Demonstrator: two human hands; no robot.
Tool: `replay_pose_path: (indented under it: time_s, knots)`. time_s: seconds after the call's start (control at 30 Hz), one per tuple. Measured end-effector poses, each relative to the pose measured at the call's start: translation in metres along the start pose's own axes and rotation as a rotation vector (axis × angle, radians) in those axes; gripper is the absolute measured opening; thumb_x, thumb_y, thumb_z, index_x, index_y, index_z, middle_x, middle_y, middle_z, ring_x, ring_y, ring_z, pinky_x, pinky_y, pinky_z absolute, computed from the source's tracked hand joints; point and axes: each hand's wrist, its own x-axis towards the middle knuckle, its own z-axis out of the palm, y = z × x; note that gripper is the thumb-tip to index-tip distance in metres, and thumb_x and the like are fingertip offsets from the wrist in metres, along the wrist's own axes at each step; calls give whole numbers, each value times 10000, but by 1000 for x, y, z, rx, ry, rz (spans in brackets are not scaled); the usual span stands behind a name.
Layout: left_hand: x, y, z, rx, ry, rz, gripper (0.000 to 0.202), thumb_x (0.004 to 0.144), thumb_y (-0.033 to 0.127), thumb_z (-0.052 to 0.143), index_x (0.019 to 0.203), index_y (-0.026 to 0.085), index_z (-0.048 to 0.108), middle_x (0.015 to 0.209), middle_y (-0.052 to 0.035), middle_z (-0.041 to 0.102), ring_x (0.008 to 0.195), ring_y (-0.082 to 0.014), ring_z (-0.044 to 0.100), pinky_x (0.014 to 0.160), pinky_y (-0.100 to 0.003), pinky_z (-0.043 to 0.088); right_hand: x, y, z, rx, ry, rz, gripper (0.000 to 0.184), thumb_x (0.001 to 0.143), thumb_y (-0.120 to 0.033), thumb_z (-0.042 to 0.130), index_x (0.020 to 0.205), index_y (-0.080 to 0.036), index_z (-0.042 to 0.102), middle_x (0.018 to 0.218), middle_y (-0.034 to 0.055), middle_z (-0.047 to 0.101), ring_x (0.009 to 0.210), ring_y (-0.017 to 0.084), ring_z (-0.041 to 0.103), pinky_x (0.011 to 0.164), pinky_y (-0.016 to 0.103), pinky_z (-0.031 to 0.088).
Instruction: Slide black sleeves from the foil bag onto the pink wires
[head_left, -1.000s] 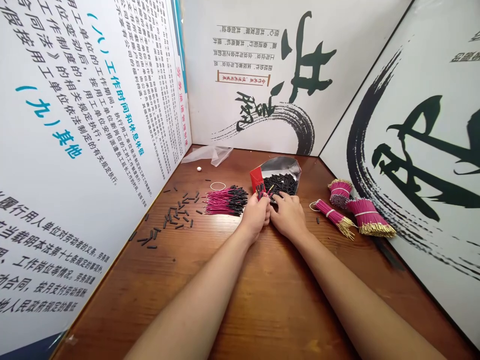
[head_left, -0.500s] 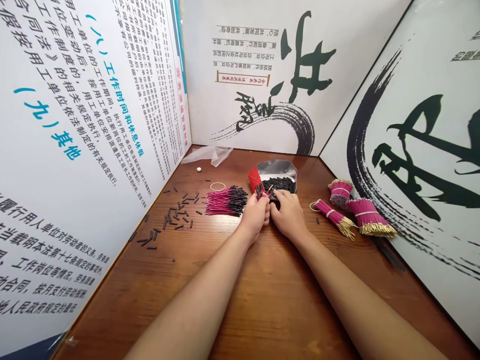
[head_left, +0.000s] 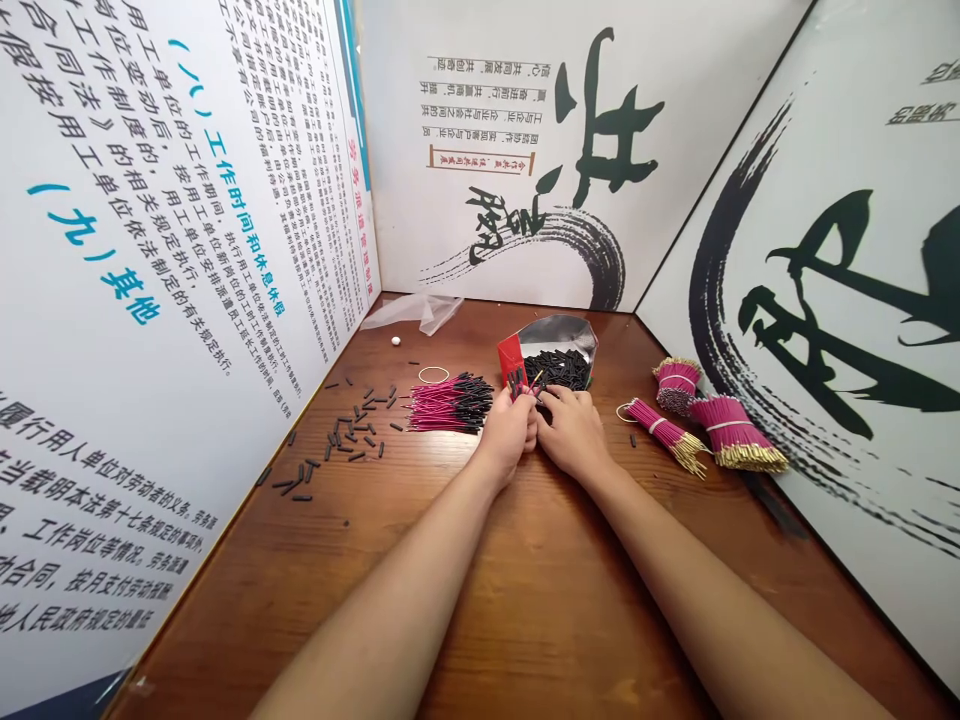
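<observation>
My left hand (head_left: 511,428) is closed round a small bunch of pink wires (head_left: 519,383) whose tips carry black sleeves. Touching it on the right, my right hand (head_left: 574,428) pinches its fingers at those wire tips; what it holds is too small to name. Just beyond both hands lies an open foil pouch (head_left: 564,333) with a red edge, full of short black tubes (head_left: 559,368). To the left of my left hand lies a pile of pink wires with black-sleeved ends (head_left: 451,400) on the wooden table (head_left: 540,590).
Loose black tubes (head_left: 352,432) are scattered at the left by the printed wall panel. Three banded bundles of pink wires with gold tips (head_left: 705,418) lie at the right. A rubber band (head_left: 433,374) and clear plastic bag (head_left: 414,310) sit further back. Panels enclose three sides.
Both hands stay together at the pouch with only small finger movement; the view has shifted slightly.
</observation>
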Motion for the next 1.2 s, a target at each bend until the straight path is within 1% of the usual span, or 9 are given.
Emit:
replay_pose_path:
  time_s: [0.1,0.27,0.4,0.5,0.63,0.83,1.0,1.07,1.2]
  knots:
    - [0,0,-1,6,8,-8,209,781,192,548,802,234,344,494,131,264,363,-27,164,389,-171,82,1,1,-1,19,-17,-4,387,941,-303,466,1240,-206,691,1354,82,618,1142,319,488,974,443,428]
    - [0,-1,-1,2,8,5,234,781,221,584,802,232,351,498,128,279,367,-27,173,393,-180,77,3,3,0,65,6,-6,338,916,-256,493,1153,-191,725,1274,66,655,1096,278,507,970,383,435]
    - [0,-1,-1,1,-1,5,254,777,255,612,808,232,361,495,133,267,365,-25,167,393,-179,82,2,2,0,50,-2,-12,370,933,-308,493,1241,-226,680,1386,64,596,1156,308,483,991,433,424]
    - [0,-1,0,0,0,3,240,773,243,600,813,232,363,492,135,265,364,-23,153,390,-177,74,1,1,-1,32,-33,-17,389,947,-343,478,1281,-248,653,1461,54,543,1177,335,466,980,478,423]
    - [0,-1,0,7,-3,10,209,773,198,553,809,234,350,486,133,266,360,-25,145,386,-180,65,1,1,-1,54,-34,-34,359,951,-314,459,1227,-261,682,1399,32,599,1115,314,491,953,459,438]
    - [-1,-1,0,19,1,10,185,785,194,525,809,235,346,492,130,268,362,-29,153,382,-177,75,3,3,1,84,-19,-44,351,927,-234,465,1172,-217,716,1283,64,657,1077,286,522,969,415,447]
    - [0,-1,-1,20,-8,10,188,775,194,535,811,233,356,491,130,266,362,-28,163,384,-173,79,1,1,1,47,38,9,403,928,-304,500,1284,-196,655,1403,120,560,1202,305,501,1011,423,437]
    - [0,-1,-1,21,-8,9,197,774,194,538,807,234,348,486,132,261,359,-27,162,385,-171,80,1,0,0,24,23,20,424,940,-324,484,1310,-184,638,1433,130,542,1245,316,477,1040,438,417]
    - [0,-1,0,25,-12,13,209,777,194,534,795,235,330,483,134,265,352,-24,157,383,-171,78,2,1,-1,22,-51,3,410,953,-322,444,1269,-182,666,1424,81,576,1205,314,483,1041,436,411]
